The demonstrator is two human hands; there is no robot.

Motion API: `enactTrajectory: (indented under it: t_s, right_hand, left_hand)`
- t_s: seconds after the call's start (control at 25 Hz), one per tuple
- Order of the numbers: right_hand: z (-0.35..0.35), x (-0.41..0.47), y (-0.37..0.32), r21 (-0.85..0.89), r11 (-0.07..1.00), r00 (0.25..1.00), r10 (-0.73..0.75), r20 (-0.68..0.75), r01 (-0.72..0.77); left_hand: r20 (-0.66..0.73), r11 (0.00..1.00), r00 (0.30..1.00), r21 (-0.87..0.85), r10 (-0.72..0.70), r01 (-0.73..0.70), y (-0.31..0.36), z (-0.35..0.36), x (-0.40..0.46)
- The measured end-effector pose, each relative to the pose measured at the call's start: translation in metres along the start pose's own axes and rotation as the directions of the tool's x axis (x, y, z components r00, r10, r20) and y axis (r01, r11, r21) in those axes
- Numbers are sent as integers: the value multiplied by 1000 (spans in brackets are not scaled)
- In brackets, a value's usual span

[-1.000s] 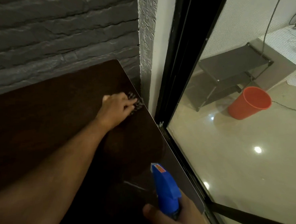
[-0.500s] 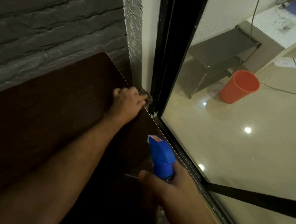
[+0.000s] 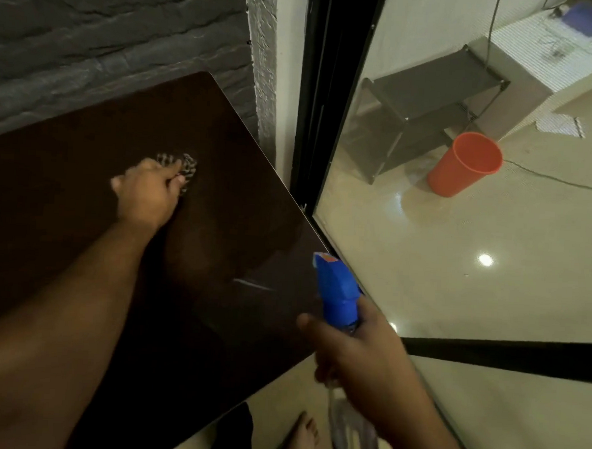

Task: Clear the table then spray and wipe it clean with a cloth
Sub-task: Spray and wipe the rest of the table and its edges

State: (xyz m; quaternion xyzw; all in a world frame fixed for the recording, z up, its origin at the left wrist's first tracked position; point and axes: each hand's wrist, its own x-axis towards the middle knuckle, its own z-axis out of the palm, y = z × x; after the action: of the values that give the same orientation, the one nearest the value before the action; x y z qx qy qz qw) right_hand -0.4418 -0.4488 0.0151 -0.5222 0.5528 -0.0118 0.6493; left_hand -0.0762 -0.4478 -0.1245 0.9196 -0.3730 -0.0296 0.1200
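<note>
- Spray bottle [image 3: 339, 297] is gripped in the right hand [image 3: 359, 358], fingers curled round its neck; blue head points up and away, held just past the table's near-right corner, above floor rather than tabletop.
- A bare foot [image 3: 302, 437] is seen on the floor below that corner, near the table edge.
- Table [image 3: 67, 185] is dark brown; its right edge runs diagonally, close alongside the black window frame [image 3: 315, 88], only a narrow gap left there.
- Open tabletop is seen between the left forearm and the right edge.
- Cloth [image 3: 187, 165], checked, is pressed to the tabletop under the left hand [image 3: 149, 192]; fingers bent over it, blurred, exact hold cannot be told.
- Cloth lies inboard of the far-right corner, apart from both edges.
- Far edge is butted against the grey stone wall [image 3: 109, 32].
- Beyond the glass: orange bucket [image 3: 462, 164] beside a grey rack [image 3: 428, 94].
</note>
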Motion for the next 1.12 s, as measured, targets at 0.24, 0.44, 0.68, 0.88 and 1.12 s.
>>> enactTrajectory:
  t_s: [0.24, 0.44, 0.68, 0.88, 1.12]
  right_hand:
    - [4, -22, 35, -103, 993, 996, 67, 57, -61]
    - [39, -43, 35, -83, 997, 999, 12, 37, -9]
    - [93, -72, 50, -186, 982, 995, 43, 87, -26]
    - [65, -80, 71, -103, 988, 976, 96, -196, -118]
    - [76, -87, 78, -117, 989, 996, 91, 15, -89]
  left_hand:
    - [-14, 964, 966, -64, 257, -258, 25, 11, -51]
    - [-20, 972, 975, -69, 223, -224, 28, 14, -42]
    - [30, 971, 973, -80, 229, -226, 26, 10, -42]
    - [9, 959, 964, -95, 267, -265, 17, 10, -84]
    - [19, 961, 968, -126, 251, -246, 7, 5, -135]
